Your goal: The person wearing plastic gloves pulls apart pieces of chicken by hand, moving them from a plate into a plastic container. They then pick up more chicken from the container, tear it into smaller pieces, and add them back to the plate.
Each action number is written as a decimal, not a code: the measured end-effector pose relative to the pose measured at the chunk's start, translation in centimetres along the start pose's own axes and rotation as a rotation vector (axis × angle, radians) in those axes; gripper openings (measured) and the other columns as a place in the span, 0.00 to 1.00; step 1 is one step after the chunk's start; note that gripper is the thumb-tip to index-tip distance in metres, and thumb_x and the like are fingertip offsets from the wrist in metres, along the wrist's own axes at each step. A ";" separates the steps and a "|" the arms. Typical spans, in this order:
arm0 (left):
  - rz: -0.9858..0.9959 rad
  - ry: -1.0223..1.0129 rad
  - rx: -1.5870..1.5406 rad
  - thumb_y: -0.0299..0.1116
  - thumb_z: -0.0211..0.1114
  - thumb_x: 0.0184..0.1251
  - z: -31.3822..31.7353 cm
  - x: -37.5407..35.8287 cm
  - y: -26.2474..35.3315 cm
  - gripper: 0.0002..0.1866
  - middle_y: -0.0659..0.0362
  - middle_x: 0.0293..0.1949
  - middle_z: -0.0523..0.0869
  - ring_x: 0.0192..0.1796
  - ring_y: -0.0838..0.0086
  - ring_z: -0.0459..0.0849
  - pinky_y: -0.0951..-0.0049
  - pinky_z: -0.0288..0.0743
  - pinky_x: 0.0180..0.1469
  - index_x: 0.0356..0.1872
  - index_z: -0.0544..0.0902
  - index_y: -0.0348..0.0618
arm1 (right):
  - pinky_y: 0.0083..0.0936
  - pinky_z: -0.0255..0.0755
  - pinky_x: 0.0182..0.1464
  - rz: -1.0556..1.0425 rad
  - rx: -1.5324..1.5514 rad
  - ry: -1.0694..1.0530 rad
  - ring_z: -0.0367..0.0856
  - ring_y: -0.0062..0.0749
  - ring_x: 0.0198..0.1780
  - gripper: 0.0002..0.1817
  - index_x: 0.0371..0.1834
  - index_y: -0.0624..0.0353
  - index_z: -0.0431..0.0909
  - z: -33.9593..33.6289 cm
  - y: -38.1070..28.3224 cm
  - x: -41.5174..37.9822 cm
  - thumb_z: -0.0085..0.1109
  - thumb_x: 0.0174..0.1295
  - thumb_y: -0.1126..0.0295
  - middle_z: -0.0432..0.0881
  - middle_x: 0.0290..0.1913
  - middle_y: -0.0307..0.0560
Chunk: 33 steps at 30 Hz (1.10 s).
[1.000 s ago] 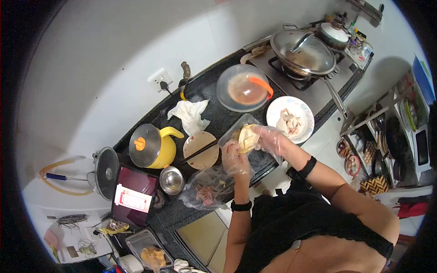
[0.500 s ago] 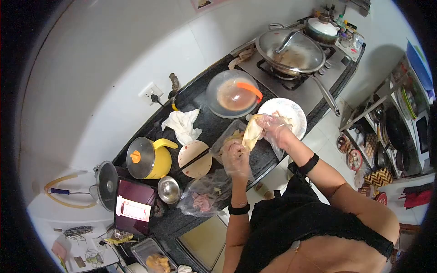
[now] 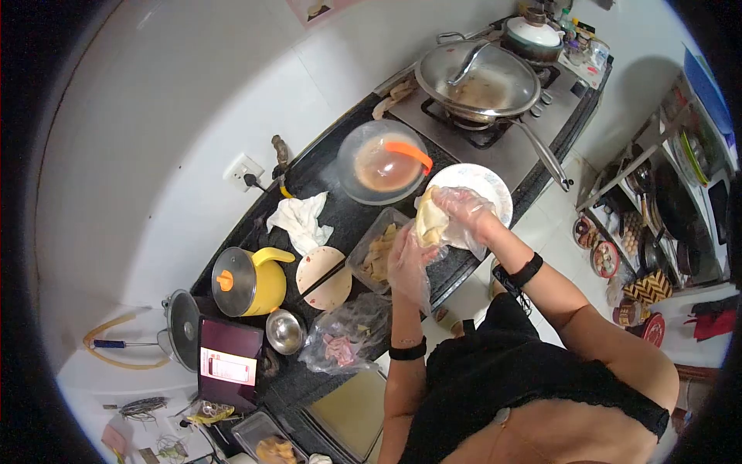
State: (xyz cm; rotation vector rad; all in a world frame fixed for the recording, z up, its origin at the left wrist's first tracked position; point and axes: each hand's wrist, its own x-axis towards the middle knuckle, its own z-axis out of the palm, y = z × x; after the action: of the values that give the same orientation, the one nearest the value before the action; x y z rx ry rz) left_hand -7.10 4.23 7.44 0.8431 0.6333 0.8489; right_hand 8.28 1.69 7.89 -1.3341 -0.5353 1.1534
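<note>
Both of my hands wear thin clear plastic gloves. A pale yellow, soft-looking piece of food (image 3: 430,221) is held between them above the counter. My left hand (image 3: 410,263) is closed on its lower end. My right hand (image 3: 466,210) grips its upper side, fingers curled over it. To the left sits a clear plastic container (image 3: 360,246) with similar pale yellow pieces in it. Behind my right hand is a white plate (image 3: 481,179), partly covered by the hand. The exact kind of food cannot be made out.
A covered pan (image 3: 479,85) stands on the stove, its handle (image 3: 545,155) jutting toward me. Beside it is a translucent bowl (image 3: 371,166) with an orange strip. Leftward are a white cloth (image 3: 301,220), chopsticks (image 3: 323,280) across a small plate (image 3: 328,294), a yellow pot (image 3: 267,286) and a plastic bag (image 3: 317,348).
My left hand has moved up and right, away from the container and closer to my right hand. The piece now looks more bunched. The whole view has shifted slightly.
</note>
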 end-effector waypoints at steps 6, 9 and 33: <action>-0.067 -0.195 0.162 0.19 0.56 0.56 -0.4 1.3 -2.2 0.17 0.52 0.46 0.77 0.43 0.72 0.78 0.74 0.74 0.46 0.49 0.71 0.30 | 0.20 0.69 0.44 -0.095 -0.168 -0.060 0.75 0.22 0.40 0.17 0.44 0.60 0.75 -1.4 0.7 0.7 0.58 0.56 0.62 0.78 0.39 0.39; -0.078 -0.211 0.160 0.17 0.54 0.55 -0.1 1.3 -2.9 0.19 0.54 0.45 0.78 0.45 0.75 0.77 0.78 0.70 0.49 0.51 0.70 0.30 | 0.20 0.70 0.42 -0.098 0.053 -0.131 0.75 0.22 0.38 0.18 0.47 0.60 0.73 -2.5 1.6 0.7 0.58 0.56 0.64 0.77 0.41 0.40; -0.050 -0.120 -0.122 0.20 0.56 0.52 2.7 1.9 -3.8 0.24 0.50 0.51 0.73 0.52 0.67 0.73 0.70 0.66 0.56 0.54 0.65 0.30 | 0.31 0.74 0.45 0.024 0.176 -0.481 0.78 0.40 0.45 0.16 0.49 0.68 0.67 -7.4 0.8 -5.2 0.49 0.61 0.70 0.77 0.43 0.58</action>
State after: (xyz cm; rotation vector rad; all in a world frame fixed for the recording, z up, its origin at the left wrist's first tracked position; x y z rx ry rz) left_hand -2.63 3.33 5.39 0.7591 0.4904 0.7777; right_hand 12.29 -6.41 7.02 -0.9126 -0.7437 1.5146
